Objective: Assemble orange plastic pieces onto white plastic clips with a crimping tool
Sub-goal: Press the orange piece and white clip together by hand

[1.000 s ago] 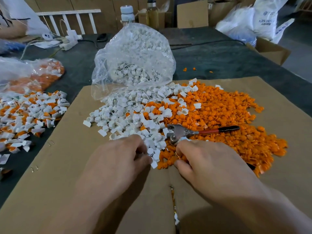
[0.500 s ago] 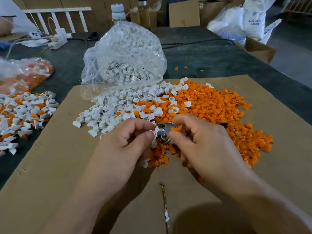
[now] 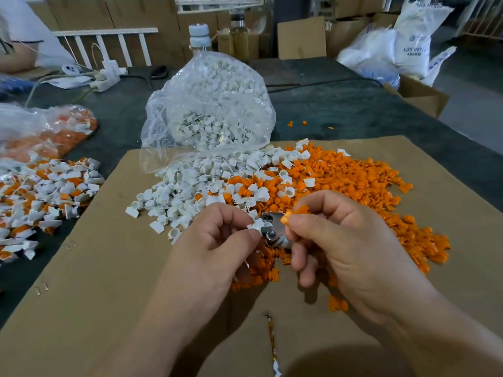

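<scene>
Clip [image 3: 254, 227] pinched in left hand [image 3: 217, 240], orange piece [image 3: 290, 216] pinched in right hand [image 3: 340, 240], just apart above the piles. Best line the piece square with the clip's ring, seat it, then use the tool [image 3: 272, 232] showing between them.

We see matt brown cardboard sheet [image 3: 89, 289] under matt plastic — orange pieces [image 3: 362, 186] and white clips [image 3: 174, 197] — a glossy, crinkled clear plastic bag [image 3: 206, 104], and the crimping tool [image 3: 270, 229] in dull grey metal.
</scene>
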Demonstrator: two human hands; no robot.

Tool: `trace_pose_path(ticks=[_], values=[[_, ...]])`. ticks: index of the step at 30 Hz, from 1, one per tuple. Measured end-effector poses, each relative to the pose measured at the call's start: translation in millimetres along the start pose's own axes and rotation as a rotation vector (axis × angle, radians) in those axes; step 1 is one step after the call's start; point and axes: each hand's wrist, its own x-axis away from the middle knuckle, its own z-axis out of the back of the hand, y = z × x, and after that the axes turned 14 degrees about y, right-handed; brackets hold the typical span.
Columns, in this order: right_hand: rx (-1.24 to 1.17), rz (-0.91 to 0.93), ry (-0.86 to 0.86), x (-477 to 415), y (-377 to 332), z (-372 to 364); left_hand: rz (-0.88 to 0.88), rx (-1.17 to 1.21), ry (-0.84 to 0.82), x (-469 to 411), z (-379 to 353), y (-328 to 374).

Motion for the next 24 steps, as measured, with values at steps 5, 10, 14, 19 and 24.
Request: trace_pose_path(ticks=[5, 10, 14, 19, 24], values=[[0.052, -0.034, -0.012, -0.6, -0.7, -1.7, -0.012, 0.052, -0.002, 1.1, -2.2, -0.6], [0.358, 0.136, 0.038, 3.8, 1.5, -3.8, 0.020, 0.099, -0.032, 0.5, -1.9, 2.1], [0.423, 0.219, 0.081, 5.6, -0.3, -2.3, 0.052, 0.163, -0.074, 2.0, -4.0, 3.4], [0.446, 0.346, 0.194, 2.7, -0.9, 1.9, 0.058, 0.259, -0.122, 2.4, -4.7, 2.9], [0.132, 0.115, 0.084, 6.2, -4.2, -3.4, 0.059, 0.305, -0.107, 4.2, -7.2, 4.2]])
